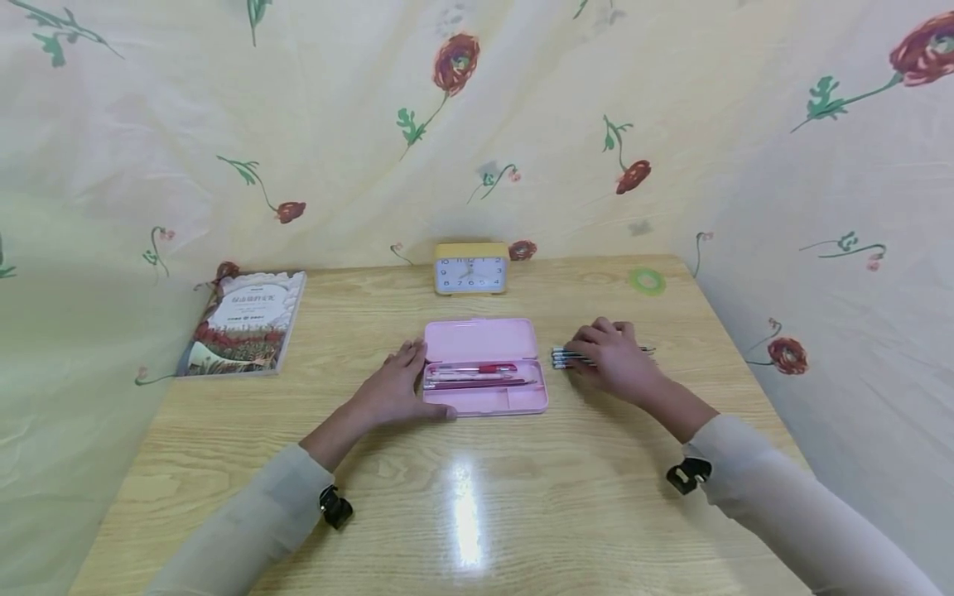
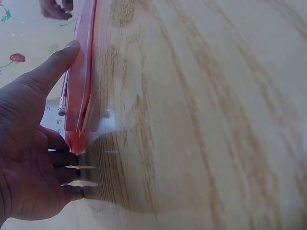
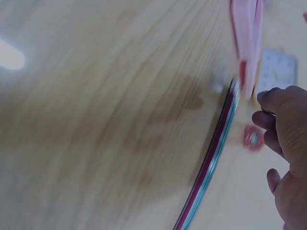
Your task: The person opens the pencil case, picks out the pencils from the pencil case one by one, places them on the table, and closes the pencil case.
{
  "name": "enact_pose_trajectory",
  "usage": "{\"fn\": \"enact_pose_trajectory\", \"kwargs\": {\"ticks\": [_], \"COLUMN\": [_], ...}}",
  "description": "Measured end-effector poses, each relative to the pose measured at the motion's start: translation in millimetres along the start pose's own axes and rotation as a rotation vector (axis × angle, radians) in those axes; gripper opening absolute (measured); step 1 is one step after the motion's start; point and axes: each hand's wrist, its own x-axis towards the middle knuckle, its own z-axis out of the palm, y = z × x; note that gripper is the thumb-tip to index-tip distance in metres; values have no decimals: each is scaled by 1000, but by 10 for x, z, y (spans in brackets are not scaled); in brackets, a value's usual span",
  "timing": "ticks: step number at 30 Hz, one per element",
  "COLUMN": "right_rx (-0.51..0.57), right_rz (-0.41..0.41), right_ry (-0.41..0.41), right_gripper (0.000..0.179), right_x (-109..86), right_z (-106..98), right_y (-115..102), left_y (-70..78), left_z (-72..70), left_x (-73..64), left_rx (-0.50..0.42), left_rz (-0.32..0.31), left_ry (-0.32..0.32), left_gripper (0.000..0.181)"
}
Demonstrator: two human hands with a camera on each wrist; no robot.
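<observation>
A pink pencil case [image 1: 480, 341] lies open on the table, its lid folded back; several pens and pencils [image 1: 477, 376] are in its tray. My left hand [image 1: 402, 389] rests at its left end, fingers spread along that side and thumb straight along the front edge. In the left wrist view the thumb touches the case's front wall [image 2: 82, 86]. To the right of the case, my right hand [image 1: 614, 360] reaches over several pencils [image 1: 561, 358] with bent fingers. These pencils [image 3: 211, 158] lie side by side in the right wrist view; a small dark tip shows between thumb and forefinger, its hold unclear.
A yellow clock [image 1: 471, 269] stands behind the case. At the back left lies a book [image 1: 242, 323], and a green ring of tape [image 1: 648, 281] at the back right. Flowered cloth [image 1: 358, 124] hangs round the wooden table [image 1: 373, 513].
</observation>
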Motion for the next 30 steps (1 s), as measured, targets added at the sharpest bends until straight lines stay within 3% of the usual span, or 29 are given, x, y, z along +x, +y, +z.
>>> {"fn": "enact_pose_trajectory", "kwargs": {"ticks": [7, 13, 23, 30], "right_rx": [81, 113, 98, 136], "right_rz": [-108, -173, -138, -111], "right_ry": [-50, -139, -244, -264], "right_gripper": [17, 20, 17, 16], "right_x": [327, 443, 463, 471], "right_z": [77, 120, 188, 241], "right_y": [-364, -550, -616, -627], "left_y": [9, 11, 4, -2], "left_z": [-6, -10, -9, -7], "left_x": [-12, 1, 8, 18], "left_rx": [-3, 17, 24, 26], "left_rz": [-2, 8, 0, 1], "left_ry": [1, -2, -9, -5], "left_gripper": [142, 142, 143, 143]}}
